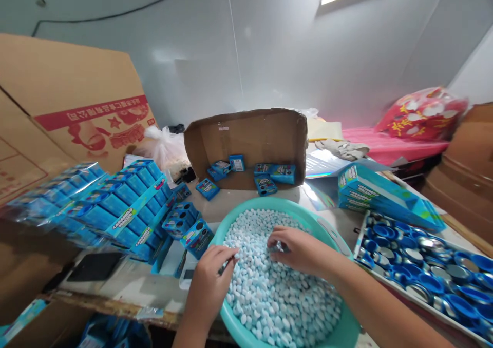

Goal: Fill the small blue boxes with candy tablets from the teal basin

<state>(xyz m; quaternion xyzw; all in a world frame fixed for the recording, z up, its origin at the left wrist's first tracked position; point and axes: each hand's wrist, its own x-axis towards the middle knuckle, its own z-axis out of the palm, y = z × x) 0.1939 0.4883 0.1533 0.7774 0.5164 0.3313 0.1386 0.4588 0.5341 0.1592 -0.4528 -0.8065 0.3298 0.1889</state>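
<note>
A turquoise plastic basin full of small pale blue and white candies stands in front of me. My right hand is over the candies near the middle, its fingers curled down toward the thumb. What lies between those fingertips is hidden. At the basin's left side is my left hand, its thumb and fingers pinched close above the candies. Anything in that pinch is too small to make out. Just left of it stand blue printed boxes with round holes, beside a small white device that is partly hidden.
Blue packs are stacked at left. An upturned cardboard box behind the basin holds several small blue boxes. At right, a white tray holds blue-rimmed round tins, with a blue display carton behind. A large carton rises at left.
</note>
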